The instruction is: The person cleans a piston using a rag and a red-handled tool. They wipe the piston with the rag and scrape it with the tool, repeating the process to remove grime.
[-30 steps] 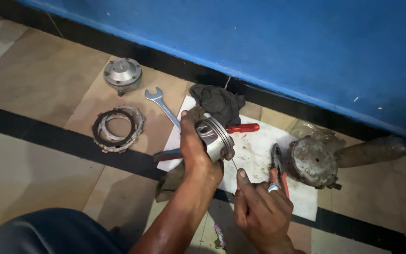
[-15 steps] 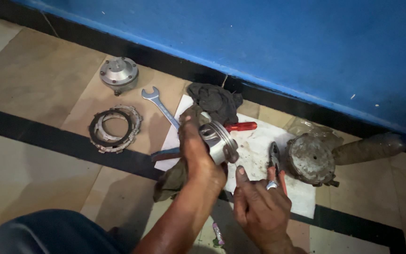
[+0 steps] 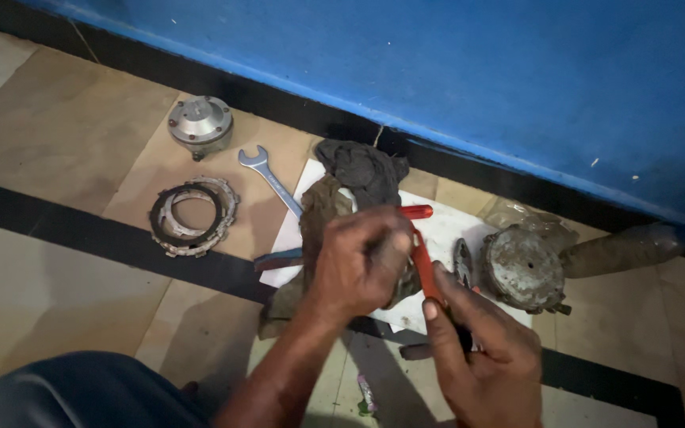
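- Paper sheet (image 3: 445, 230) lies on the floor (image 3: 49, 143), just before the wall (image 3: 438, 71).
- Rag (image 3: 362, 168) sits on the sheet's far edge.
- Wrench (image 3: 269, 178) lies left of the rag, one end touching the sheet.
- Ring stack (image 3: 192, 215) on the floor, left of the wrench; domed cover (image 3: 200, 123) behind it, near the wall.
- Round housing (image 3: 526, 268) at the sheet's right edge.
- Left hand (image 3: 358, 261) over the sheet's middle, right hand (image 3: 481, 353) just right of it, nearer the camera.

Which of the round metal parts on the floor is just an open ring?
The toothed ring stack, left of the spanner: floor shows through its middle. The silver domed cap and the grimy round housing are closed.
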